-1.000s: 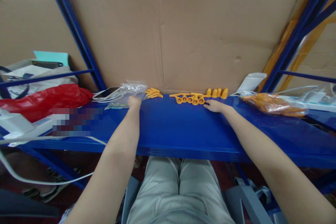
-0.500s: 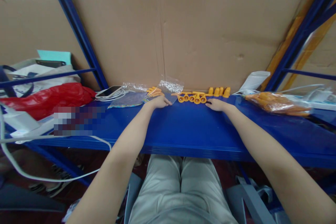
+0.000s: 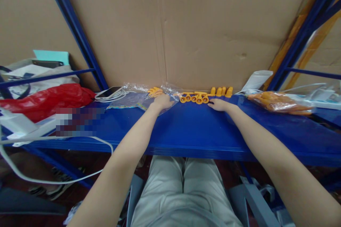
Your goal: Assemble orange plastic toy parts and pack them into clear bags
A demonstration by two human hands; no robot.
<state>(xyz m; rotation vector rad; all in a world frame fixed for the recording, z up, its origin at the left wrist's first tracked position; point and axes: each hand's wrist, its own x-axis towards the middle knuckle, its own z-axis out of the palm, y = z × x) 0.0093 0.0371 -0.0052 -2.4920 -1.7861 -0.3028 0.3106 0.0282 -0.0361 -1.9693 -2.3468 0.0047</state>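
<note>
My left hand (image 3: 162, 103) is over a clear plastic bag (image 3: 172, 92), its fingers closed on the film; the fingertips are partly hidden. Just behind that hand lie several orange, finger-like pieces (image 3: 155, 91). My right hand (image 3: 217, 105) rests low on the blue shelf, with its fingers pinched around a small dark thing (image 3: 210, 103) too small to name. Immediately left of its fingertips is a row of orange funnel-shaped parts (image 3: 199, 100), open round ends facing me. Behind the right hand stand several orange caps (image 3: 220, 91) in a row.
The blue shelf (image 3: 186, 131) is backed by cardboard (image 3: 213, 35). To the left are a flat bag (image 3: 125, 101), a phone (image 3: 109, 93) with a white cable, a red plastic bag (image 3: 53, 101) and a white power strip (image 3: 39, 129). A bag of orange parts (image 3: 279, 102) lies right.
My left hand has shifted slightly up and turned over the clear bag, which has moved a little left and toward me with it. My right hand has stayed nearly still by the orange parts.
</note>
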